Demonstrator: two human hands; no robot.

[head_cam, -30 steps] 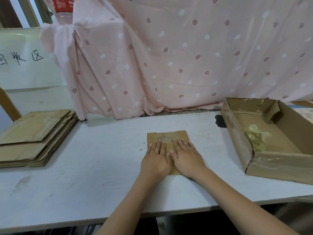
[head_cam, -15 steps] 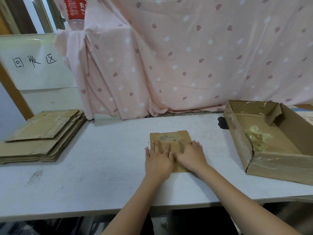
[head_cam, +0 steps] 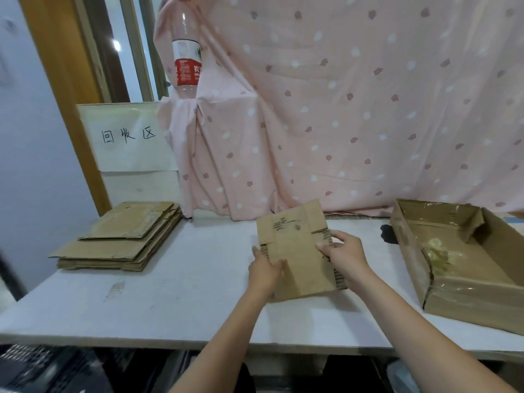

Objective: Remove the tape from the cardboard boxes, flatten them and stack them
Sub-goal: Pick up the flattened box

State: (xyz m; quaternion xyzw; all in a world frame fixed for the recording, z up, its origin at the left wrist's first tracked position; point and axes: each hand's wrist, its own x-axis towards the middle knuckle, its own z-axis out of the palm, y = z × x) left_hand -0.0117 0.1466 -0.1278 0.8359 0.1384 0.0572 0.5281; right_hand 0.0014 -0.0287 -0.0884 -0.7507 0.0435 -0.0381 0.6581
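Note:
A small flattened cardboard box (head_cam: 296, 245) is tilted up off the white table (head_cam: 175, 287), near its middle. My left hand (head_cam: 265, 269) grips its left edge and my right hand (head_cam: 344, 255) grips its right edge. A stack of several flattened boxes (head_cam: 122, 236) lies at the table's far left. An open brown box (head_cam: 465, 296) with crumpled clear tape (head_cam: 438, 252) inside stands at the right.
A pink patterned cloth (head_cam: 340, 109) hangs behind the table. A plastic bottle with a red label (head_cam: 186, 63) shows at the cloth's left edge. A white sign with handwriting (head_cam: 127, 137) leans behind the stack. A small black object (head_cam: 386, 233) lies beside the open box.
Both hands went from pressing flat on the small box to gripping its sides and lifting it off the table. The camera view tilted up and shifted left.

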